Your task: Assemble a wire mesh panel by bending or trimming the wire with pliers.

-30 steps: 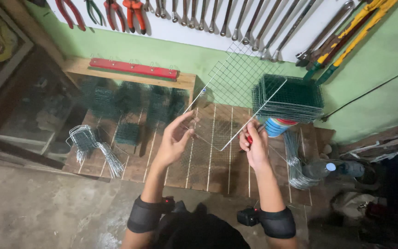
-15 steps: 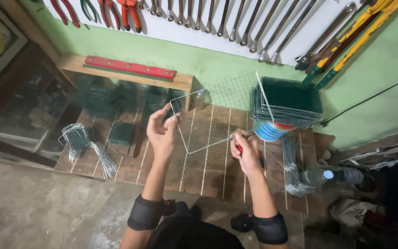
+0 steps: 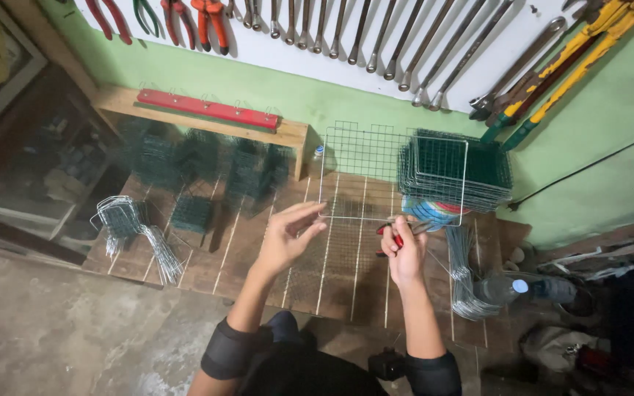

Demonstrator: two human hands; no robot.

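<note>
1. The fingers of the left hand [image 3: 288, 238] are spread and loosely curled, their tips touching the lower left corner of a square wire mesh panel [image 3: 392, 172]; they steady it rather than clamp it.
2. The right hand [image 3: 403, 253] is closed around red-handled pliers [image 3: 394, 233], whose nose meets the bottom edge of the same panel, just right of the left fingertips.
3. The panel stands nearly upright above both hands, its lower edge level with the fingers and its top reaching toward the green wall [image 3: 346, 110].
4. Behind the panel's right half sits a stack of green mesh panels [image 3: 478, 172], resting on a blue, striped round thing that I cannot make out.
5. Everything sits on a low wooden pallet bench [image 3: 258, 249] with pale slats.
6. To the left, well apart from the hands, are dark mesh cubes [image 3: 199, 161] and a bundle of bent wire pieces [image 3: 137, 235].
7. Right of the right hand lies another bundle of wire loops [image 3: 467, 282], with a clear plastic bottle [image 3: 504, 290] just beside it.
8. A red bar [image 3: 207, 108] lies on a wooden shelf against the wall, and wrenches, pliers and yellow bolt cutters [image 3: 566, 55] hang above.
</note>
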